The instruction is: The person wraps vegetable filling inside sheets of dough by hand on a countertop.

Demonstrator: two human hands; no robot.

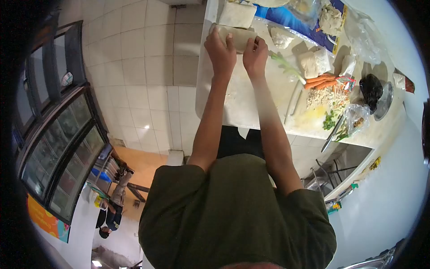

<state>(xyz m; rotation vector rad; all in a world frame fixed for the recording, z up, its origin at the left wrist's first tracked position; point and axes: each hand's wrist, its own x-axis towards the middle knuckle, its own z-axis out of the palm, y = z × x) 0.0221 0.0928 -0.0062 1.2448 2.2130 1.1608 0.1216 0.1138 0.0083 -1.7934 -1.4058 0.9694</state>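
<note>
A pale, flat sheet (239,37), perhaps of dough, lies on the worktop at the far left, and both hands are on it. My left hand (221,53) is closed on its left end, thumb on top. At the right end, the fingers of my right hand (255,54) are curled in against the sheet. Just beyond stands a pale, squarish stack (237,15). To the right of my right hand sits a crumpled white piece (281,37). A green onion (286,68) lies nearer me, its white end pointing at the carrots (320,81).
Chopped vegetables (324,97) and a knife (332,133) occupy the right side of the worktop (244,96). Behind them are white wrapped blocks (315,63), a blue plastic sheet (286,22), a black bag (371,91) and a metal bowl (384,102). Another person (114,210) is far off, lower left.
</note>
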